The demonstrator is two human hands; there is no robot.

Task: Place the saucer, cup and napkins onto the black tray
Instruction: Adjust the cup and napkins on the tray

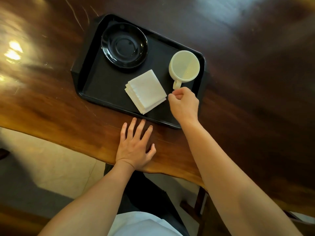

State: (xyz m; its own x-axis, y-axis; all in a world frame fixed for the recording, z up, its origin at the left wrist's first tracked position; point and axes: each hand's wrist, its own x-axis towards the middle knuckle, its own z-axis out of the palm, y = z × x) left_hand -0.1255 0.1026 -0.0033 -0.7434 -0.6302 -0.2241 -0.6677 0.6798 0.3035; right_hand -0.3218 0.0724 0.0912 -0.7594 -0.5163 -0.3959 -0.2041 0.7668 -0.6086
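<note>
Sitting on a shiny dark brown wooden table [238,48] is a flat black plastic tray with a raised rim [105,86], and all three things are inside it. A round glossy black saucer [124,45] lies in the far left corner of the tray, and nothing is in the saucer. A stack of square white paper napkins [146,91] lies flat in the middle of the tray, close to the near rim, just to the left of the right hand's fingers. A cream-coloured round cup with a small handle [184,66] stands upright in the far right part of the tray, just past the fingertips of the right hand. The cup looks empty inside. Its handle points back at the right hand [184,103]. That hand is curled over the near right part of the tray, with the thumb and first finger bent close together right at the end of the handle. It is hard to tell if they are pinching the handle or only touching it. The left hand [134,147] lies flat on the table with its fingers spread out and holds nothing. Its fingertips almost reach the near rim of the tray, just below the napkins.
</note>
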